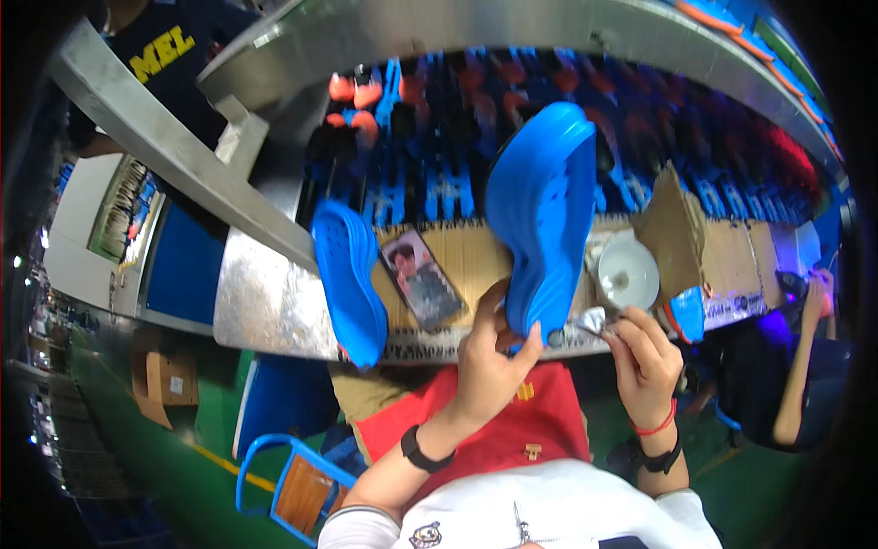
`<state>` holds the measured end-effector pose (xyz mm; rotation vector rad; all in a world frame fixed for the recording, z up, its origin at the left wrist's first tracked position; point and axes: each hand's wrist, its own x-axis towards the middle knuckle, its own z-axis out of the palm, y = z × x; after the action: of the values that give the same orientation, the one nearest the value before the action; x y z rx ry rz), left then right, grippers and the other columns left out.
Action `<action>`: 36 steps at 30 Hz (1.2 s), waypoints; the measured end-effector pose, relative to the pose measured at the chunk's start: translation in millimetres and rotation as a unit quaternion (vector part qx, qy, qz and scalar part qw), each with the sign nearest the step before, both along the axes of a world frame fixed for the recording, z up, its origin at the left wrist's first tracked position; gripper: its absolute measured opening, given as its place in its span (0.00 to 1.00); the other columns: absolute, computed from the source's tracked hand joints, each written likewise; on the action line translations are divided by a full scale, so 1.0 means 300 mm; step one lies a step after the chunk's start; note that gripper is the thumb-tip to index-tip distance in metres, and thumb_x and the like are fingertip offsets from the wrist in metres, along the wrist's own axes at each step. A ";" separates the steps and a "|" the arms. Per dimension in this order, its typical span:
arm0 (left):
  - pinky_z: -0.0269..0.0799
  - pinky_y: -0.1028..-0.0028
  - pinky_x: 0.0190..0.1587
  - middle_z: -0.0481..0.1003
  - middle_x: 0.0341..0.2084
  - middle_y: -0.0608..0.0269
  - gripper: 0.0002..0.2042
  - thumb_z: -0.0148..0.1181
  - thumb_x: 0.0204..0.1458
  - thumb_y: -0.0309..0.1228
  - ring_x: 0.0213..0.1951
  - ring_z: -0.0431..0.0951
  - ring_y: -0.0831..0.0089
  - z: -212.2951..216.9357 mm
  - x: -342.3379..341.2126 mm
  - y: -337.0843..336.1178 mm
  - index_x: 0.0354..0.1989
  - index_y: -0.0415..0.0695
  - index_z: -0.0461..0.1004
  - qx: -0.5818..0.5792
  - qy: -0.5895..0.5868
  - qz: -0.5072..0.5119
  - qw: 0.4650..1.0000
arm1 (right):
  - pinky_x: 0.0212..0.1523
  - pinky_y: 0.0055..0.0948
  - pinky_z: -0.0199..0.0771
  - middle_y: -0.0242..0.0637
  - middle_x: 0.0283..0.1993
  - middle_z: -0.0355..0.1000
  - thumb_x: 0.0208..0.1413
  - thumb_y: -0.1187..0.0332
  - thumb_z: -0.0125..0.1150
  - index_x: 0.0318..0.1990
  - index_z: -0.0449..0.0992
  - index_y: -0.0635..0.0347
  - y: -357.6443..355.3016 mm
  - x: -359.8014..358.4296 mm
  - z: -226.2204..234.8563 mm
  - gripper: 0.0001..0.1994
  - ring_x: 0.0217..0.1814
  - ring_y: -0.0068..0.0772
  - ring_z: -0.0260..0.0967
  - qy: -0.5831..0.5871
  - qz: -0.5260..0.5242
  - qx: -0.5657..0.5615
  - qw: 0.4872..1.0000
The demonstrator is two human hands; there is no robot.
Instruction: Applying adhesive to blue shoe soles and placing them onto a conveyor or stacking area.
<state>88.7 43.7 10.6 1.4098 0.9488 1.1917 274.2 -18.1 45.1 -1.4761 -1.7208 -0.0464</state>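
My left hand [494, 366] grips one end of a bright blue shoe sole [546, 201], with the thumb and fingers closed on it. The sole stands tilted up over the bench, its hollow inner side with small holes facing right. My right hand [647, 361] is closed in a pinch at the bench edge, just right of the sole. At its fingertips shows a small silvery thing [593, 320], too small to name. A white bowl [628, 272] sits just beyond this hand. Left of my left hand, a second blue sole [350, 284] lies on the bench.
A flat dark rectangle with a picture [421, 279] lies on cardboard [466, 256] between the soles. Bent cardboard [672, 224] stands behind the bowl. Rows of blue racks with shoe parts [448, 188] fill the back, under a metal beam [412, 50]. Another person's arm [797, 375] is at right.
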 end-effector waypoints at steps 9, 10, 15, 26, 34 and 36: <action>0.76 0.70 0.48 0.75 0.45 0.50 0.28 0.63 0.52 0.19 0.46 0.78 0.69 0.355 -0.009 0.145 0.54 0.40 0.50 -0.018 -0.078 -0.161 0.984 | 0.25 0.26 0.70 0.45 0.38 0.76 0.48 0.81 0.66 0.33 0.77 0.68 -0.024 0.093 -0.005 0.06 0.26 0.34 0.72 0.120 -0.094 0.018 0.988; 0.75 0.69 0.50 0.75 0.45 0.52 0.26 0.62 0.54 0.22 0.46 0.77 0.70 0.416 0.009 0.181 0.55 0.37 0.53 -0.002 -0.148 -0.185 0.972 | 0.25 0.26 0.70 0.45 0.38 0.76 0.48 0.81 0.66 0.33 0.77 0.68 -0.027 0.101 -0.006 0.06 0.26 0.34 0.72 0.113 -0.093 0.026 0.989; 0.75 0.71 0.54 0.76 0.47 0.48 0.17 0.57 0.60 0.28 0.49 0.79 0.62 0.845 0.203 0.634 0.54 0.32 0.65 0.058 -0.277 -0.246 0.927 | 0.25 0.26 0.68 0.45 0.37 0.75 0.47 0.82 0.66 0.33 0.76 0.68 -0.055 0.112 0.009 0.06 0.25 0.33 0.70 0.110 -0.101 0.027 0.988; 0.68 0.84 0.34 0.72 0.43 0.59 0.22 0.63 0.53 0.22 0.31 0.71 0.81 0.483 -0.212 0.419 0.56 0.38 0.64 0.234 0.005 -0.004 0.972 | 0.23 0.22 0.64 0.44 0.38 0.76 0.48 0.83 0.66 0.34 0.76 0.69 -0.036 0.088 -0.049 0.06 0.23 0.26 0.66 0.101 -0.065 0.015 0.993; 0.65 0.75 0.38 0.72 0.38 0.60 0.23 0.71 0.49 0.32 0.33 0.67 0.76 -0.174 -0.713 0.201 0.49 0.37 0.66 -0.059 0.258 0.298 0.917 | 0.23 0.21 0.64 0.43 0.39 0.76 0.48 0.82 0.67 0.34 0.76 0.68 0.002 0.048 -0.090 0.07 0.22 0.25 0.65 0.101 -0.048 -0.011 0.994; 0.66 0.74 0.37 0.72 0.36 0.61 0.22 0.70 0.50 0.38 0.34 0.65 0.76 -0.297 -0.757 0.182 0.46 0.38 0.67 -0.102 0.260 0.285 0.917 | 0.23 0.21 0.64 0.44 0.39 0.76 0.48 0.82 0.67 0.35 0.76 0.68 0.008 0.040 -0.100 0.07 0.22 0.26 0.65 0.106 -0.043 -0.018 0.993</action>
<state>-138.6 98.3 -78.4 1.3412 1.9027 1.0874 286.0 -15.8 15.0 -1.5229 -1.4938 0.0926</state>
